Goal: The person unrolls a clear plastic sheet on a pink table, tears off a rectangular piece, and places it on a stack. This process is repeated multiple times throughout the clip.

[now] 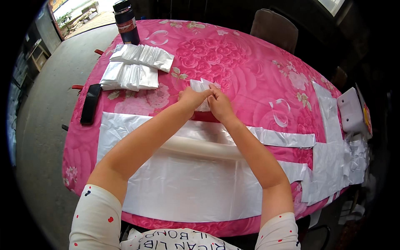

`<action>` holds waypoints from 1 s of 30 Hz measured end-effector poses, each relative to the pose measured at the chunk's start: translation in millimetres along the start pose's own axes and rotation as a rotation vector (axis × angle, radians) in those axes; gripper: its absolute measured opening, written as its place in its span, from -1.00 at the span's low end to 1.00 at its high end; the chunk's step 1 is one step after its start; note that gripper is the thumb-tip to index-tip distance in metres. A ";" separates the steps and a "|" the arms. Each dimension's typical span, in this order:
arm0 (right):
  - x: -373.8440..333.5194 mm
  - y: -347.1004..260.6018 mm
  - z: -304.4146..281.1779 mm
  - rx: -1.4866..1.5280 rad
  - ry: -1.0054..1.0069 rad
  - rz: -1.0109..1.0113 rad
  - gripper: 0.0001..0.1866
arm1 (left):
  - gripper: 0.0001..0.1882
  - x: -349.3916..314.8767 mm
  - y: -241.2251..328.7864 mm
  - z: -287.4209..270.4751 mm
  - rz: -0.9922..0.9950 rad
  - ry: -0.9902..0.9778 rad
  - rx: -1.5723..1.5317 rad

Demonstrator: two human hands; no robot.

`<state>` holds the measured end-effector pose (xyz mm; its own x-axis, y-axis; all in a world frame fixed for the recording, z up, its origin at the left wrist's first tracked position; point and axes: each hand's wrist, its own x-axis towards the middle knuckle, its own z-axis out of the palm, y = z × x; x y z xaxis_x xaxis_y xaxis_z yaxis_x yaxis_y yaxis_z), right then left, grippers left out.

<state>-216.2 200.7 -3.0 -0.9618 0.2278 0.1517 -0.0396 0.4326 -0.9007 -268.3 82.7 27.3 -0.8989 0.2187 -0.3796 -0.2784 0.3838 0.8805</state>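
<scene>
My left hand (192,99) and my right hand (221,105) meet above the middle of the table, both closed on a small folded white plastic bag (200,85). The fingers of both hands pinch its upper part, and some of the bag is hidden behind them. Beneath my forearms a white plastic carrier bag (179,187) lies spread flat, its handle strips pointing right. Across it rests a long pale tube (200,148), partly covered by my arms. Two rows of folded white bags (135,77) lie to the far left of my hands.
A black phone (90,104) lies near the left edge, and a dark bottle (127,26) stands at the far left corner. More flat white bags (329,166) and a white plastic holder (351,110) occupy the right end. Beyond the pink tablecloth (246,89) is a brown chair (275,30).
</scene>
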 end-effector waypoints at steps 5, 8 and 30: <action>-13.5 -30.4 -1.9 0.468 0.067 0.166 -0.40 | -0.41 -38.8 14.9 8.6 0.115 0.060 -0.258; -45.7 -81.3 -13.0 0.561 0.076 0.093 -0.27 | -0.48 -83.5 12.0 -8.8 0.340 0.053 -0.436; -245.4 -64.3 26.6 0.073 -0.134 -0.118 -0.26 | -0.34 -209.0 -128.0 -34.0 1.098 0.021 0.142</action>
<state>15.2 93.8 6.8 -0.9766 0.0591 0.2066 -0.1688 0.3842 -0.9077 -56.3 -42.7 3.6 -0.6393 0.4884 0.5940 0.7140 0.0902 0.6943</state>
